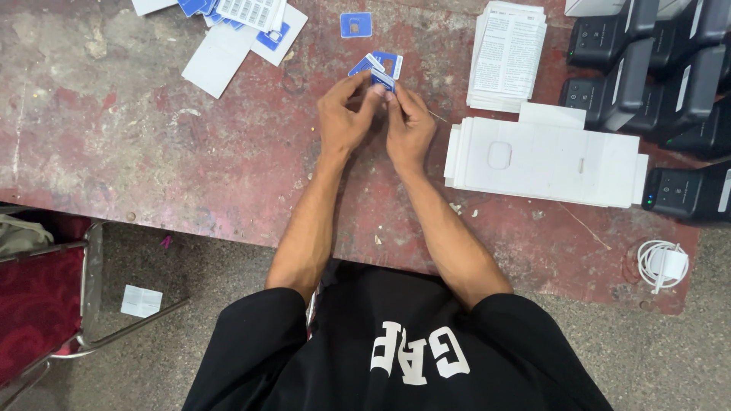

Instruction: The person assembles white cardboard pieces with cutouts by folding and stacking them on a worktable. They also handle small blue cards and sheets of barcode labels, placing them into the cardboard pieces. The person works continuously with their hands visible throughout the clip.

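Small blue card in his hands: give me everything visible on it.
The small blue and white plastic-looking card is thin, flat and roughly rectangular, blue-faced with a white edge. It is pinched from both sides between the fingers of the left hand and the right hand, tilted, above the worn red tabletop. Similar blue and white cards lie just beyond it; whether they touch cannot be told. Fingertips hide part of it; finer details are too small.

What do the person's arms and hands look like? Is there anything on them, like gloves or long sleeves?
No gloves and no long sleeves. The left hand and the right hand are both bare, with no rings, watch or bracelets that I can see. The forearms are bare too. The person wears a black T-shirt with short sleeves that end near the elbows, and it has big white letters on the front.
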